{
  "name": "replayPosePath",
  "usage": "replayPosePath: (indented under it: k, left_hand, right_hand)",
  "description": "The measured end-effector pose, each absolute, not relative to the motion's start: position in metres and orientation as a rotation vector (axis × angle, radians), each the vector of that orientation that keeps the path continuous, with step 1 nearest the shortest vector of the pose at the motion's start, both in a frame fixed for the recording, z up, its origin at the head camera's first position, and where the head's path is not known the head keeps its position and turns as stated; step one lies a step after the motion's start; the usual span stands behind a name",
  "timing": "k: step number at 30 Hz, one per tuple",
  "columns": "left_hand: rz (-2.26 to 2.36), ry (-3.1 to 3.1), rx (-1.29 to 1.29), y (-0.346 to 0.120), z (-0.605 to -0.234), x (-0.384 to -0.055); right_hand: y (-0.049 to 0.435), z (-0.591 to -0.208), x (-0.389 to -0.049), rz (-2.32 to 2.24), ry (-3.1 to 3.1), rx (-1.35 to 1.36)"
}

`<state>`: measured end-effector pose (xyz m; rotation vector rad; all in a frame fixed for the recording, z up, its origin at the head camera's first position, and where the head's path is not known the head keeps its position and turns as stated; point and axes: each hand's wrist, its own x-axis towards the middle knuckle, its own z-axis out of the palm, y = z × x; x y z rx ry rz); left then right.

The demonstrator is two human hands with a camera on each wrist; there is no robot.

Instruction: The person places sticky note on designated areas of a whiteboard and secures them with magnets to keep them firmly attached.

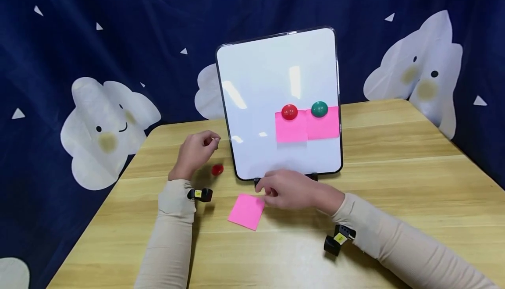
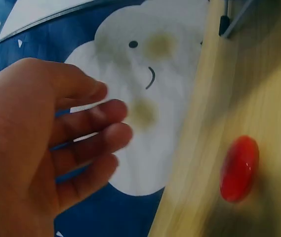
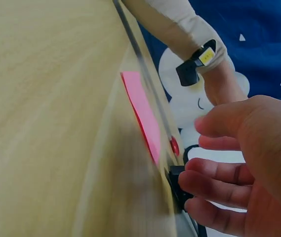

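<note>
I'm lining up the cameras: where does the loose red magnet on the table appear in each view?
Head: left of centre and lower, red magnet beside the whiteboard's lower left corner.
Left wrist: right side, below mid-height.
Right wrist: small, right of and below centre, past the pink note.
Shared landmark: cloud-print blue curtain.

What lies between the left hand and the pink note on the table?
A red domed disc lies on the table between the left hand and the pink note, apart from both; the head view shows it.
</note>
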<state>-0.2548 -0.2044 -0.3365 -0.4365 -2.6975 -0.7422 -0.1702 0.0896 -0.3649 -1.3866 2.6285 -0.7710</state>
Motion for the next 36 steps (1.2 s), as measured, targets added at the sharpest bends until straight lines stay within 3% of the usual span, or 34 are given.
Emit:
replayPosePath:
  k: [18,36]
  left_hand:
    - [-0.827,-2.958,-0.376,-0.226,-0.358,-0.264]
    - [-0.937,-3.120,-0.340,-0.228,-0.362,-0.262]
  right_hand:
    - [0.086,-0.375,-0.166,-0.731,2.538,-1.241]
    - [0.080,-0.381,-0.161,-0.599,2.648,-1.263]
